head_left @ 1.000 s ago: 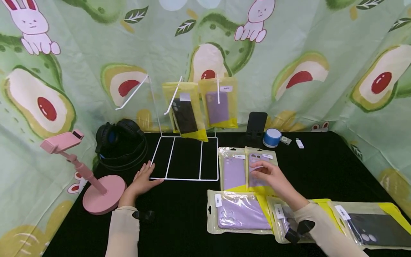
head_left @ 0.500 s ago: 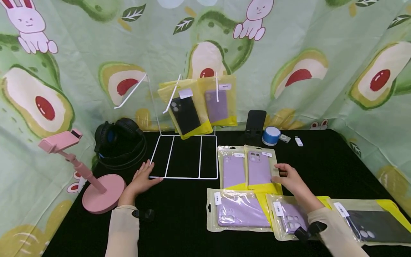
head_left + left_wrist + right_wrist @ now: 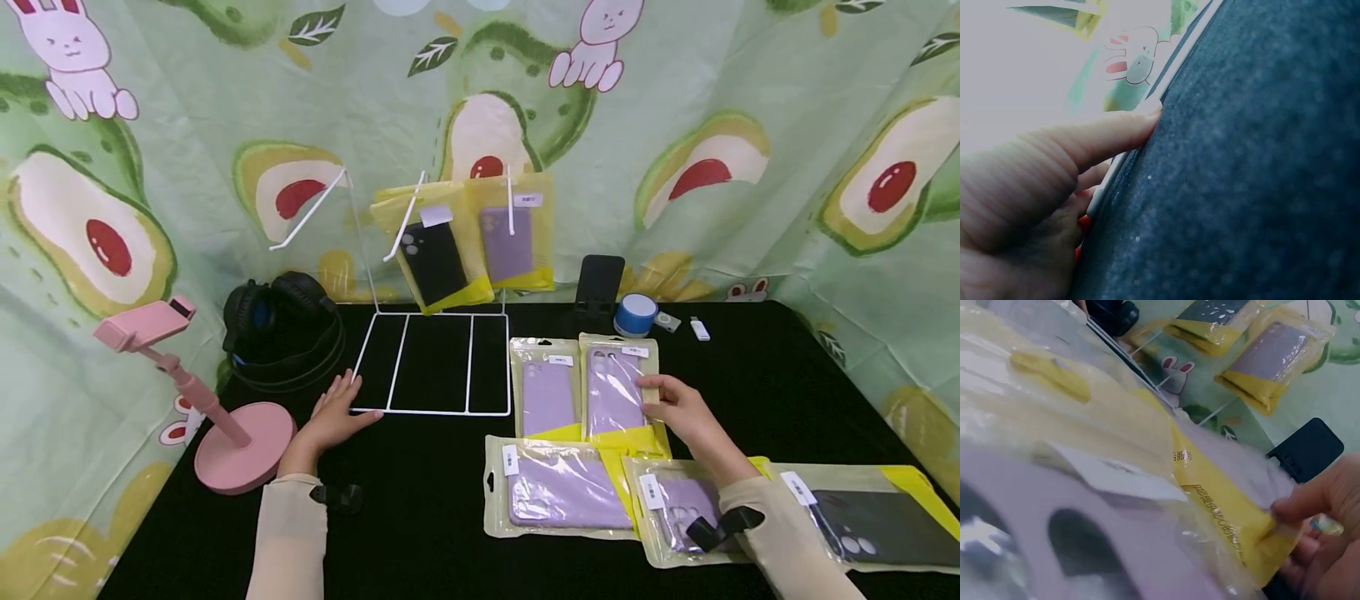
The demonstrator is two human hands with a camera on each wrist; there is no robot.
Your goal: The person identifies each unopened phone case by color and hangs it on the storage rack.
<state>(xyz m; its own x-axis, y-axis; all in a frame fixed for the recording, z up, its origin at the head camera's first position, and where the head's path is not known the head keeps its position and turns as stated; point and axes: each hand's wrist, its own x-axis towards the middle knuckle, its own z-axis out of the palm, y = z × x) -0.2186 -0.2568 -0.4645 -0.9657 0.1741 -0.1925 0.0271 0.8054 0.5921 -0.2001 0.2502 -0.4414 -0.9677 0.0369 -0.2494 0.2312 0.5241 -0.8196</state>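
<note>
right hand pinches a lilac phone case pack by its edge

nearest the person, three bagged cases lie flat along the table's front: a lilac one (image 3: pixel 558 496), a second lilac one (image 3: pixel 678 508) partly under the right sleeve, and a dark one (image 3: pixel 877 521) at the far right. just beyond them the right hand (image 3: pixel 686 412) grasps the phone case pack (image 3: pixel 618 390) at its right edge, thumb on top and fingers curled beneath; the right wrist view shows the fingertips (image 3: pixel 1285 509) nipping the yellow end. the pack's long axis runs away from the person, label and camera cut-out at the far end, yellow strip at the near end. it sits just beside a matching pack (image 3: pixel 546 392) on its left. the left hand (image 3: pixel 330 417) rests flat on the black table (image 3: pixel 420 500), fingers straight, touching the near left corner of the white wire rack (image 3: pixel 435 362). farther back two packs hang on the rack's hooks, with headphones (image 3: pixel 281 329) and a pink phone stand (image 3: pixel 195 392) to the left.
</note>
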